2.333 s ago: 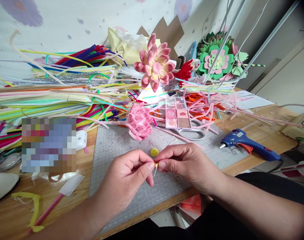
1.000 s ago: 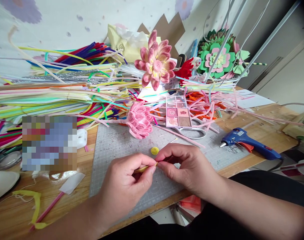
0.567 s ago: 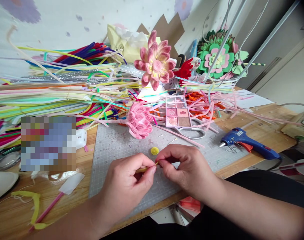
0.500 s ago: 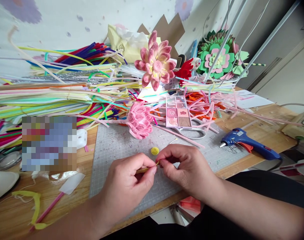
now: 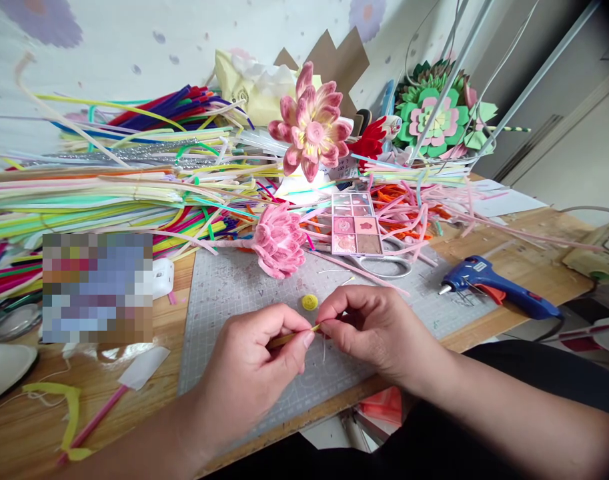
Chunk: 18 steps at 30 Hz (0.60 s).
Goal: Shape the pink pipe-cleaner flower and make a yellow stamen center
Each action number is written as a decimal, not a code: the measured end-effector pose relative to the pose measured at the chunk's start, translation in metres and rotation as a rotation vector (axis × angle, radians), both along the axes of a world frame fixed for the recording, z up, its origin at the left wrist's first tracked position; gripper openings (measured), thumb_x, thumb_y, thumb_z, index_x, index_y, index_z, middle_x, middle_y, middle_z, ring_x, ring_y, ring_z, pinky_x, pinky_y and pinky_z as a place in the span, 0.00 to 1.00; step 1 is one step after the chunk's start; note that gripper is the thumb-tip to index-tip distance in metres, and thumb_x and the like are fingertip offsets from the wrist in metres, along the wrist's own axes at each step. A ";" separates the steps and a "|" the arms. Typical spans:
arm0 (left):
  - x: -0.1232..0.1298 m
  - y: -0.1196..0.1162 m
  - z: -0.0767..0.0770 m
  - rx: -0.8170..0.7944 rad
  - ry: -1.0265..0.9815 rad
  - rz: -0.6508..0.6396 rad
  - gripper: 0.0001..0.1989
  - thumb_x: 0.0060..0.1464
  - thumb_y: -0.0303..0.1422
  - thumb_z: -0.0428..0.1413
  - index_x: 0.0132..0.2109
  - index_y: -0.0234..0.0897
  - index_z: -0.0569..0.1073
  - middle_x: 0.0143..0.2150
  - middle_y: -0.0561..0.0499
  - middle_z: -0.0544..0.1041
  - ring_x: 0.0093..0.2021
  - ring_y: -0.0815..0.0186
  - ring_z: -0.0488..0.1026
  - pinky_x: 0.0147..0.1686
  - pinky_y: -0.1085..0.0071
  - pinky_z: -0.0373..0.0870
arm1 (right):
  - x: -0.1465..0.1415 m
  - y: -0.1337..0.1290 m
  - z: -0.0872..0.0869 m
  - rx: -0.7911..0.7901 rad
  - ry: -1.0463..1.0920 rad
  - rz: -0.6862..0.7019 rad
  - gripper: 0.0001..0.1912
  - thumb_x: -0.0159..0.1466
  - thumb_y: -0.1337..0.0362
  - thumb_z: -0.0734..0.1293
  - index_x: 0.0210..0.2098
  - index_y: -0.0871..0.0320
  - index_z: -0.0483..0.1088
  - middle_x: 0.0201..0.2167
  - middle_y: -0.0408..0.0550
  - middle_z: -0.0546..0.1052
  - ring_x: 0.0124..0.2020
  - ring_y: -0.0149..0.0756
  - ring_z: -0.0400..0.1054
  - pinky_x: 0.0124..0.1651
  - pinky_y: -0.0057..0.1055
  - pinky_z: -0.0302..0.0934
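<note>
This is a craft workspace, set for making flowers. Beneath the left hand and the right hand, a gridded cutting mat covers part of a wooden tabletop. Beyond the left hand are heaped bundles of coloured pipe cleaners. Straight beyond both hands are an open pink flower and a fuller pink bloom; a blue glue gun lies to the right hand's right, with scissors handles just past that hand.

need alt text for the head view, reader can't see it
The left hand and right hand pinch a thin yellow strip over a gray cutting mat. Nearby lie a yellow disc, pink flower and blue glue gun.
</note>
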<state>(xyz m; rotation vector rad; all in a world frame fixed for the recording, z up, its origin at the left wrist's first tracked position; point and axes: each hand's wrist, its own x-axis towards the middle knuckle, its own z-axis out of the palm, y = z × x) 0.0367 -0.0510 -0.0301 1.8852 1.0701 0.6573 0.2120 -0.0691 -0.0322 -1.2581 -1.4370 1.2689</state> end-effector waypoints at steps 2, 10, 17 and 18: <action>0.000 0.000 0.000 -0.015 -0.002 -0.002 0.08 0.55 0.31 0.51 0.29 0.37 0.70 0.19 0.57 0.71 0.19 0.73 0.65 0.19 0.78 0.61 | 0.001 0.000 0.000 -0.020 0.027 0.014 0.03 0.54 0.66 0.65 0.25 0.59 0.70 0.24 0.42 0.72 0.25 0.27 0.62 0.28 0.24 0.59; -0.001 0.002 0.000 -0.065 -0.022 -0.012 0.08 0.55 0.32 0.51 0.29 0.38 0.70 0.18 0.58 0.71 0.19 0.73 0.64 0.19 0.78 0.61 | 0.001 -0.001 0.002 -0.080 0.048 0.031 0.06 0.53 0.63 0.68 0.24 0.59 0.69 0.20 0.40 0.69 0.22 0.26 0.59 0.24 0.23 0.56; -0.001 0.001 0.001 -0.116 -0.032 -0.027 0.07 0.55 0.33 0.52 0.30 0.38 0.71 0.19 0.58 0.71 0.19 0.72 0.64 0.19 0.78 0.60 | 0.000 -0.002 0.001 -0.143 0.148 0.032 0.10 0.52 0.61 0.72 0.24 0.59 0.68 0.19 0.38 0.67 0.21 0.24 0.57 0.23 0.23 0.52; -0.001 0.001 0.001 -0.121 -0.036 -0.031 0.07 0.55 0.32 0.52 0.30 0.38 0.71 0.19 0.57 0.71 0.19 0.72 0.64 0.19 0.78 0.61 | 0.000 -0.001 0.000 -0.158 0.167 0.028 0.11 0.51 0.61 0.73 0.24 0.59 0.68 0.19 0.37 0.67 0.21 0.24 0.56 0.23 0.22 0.51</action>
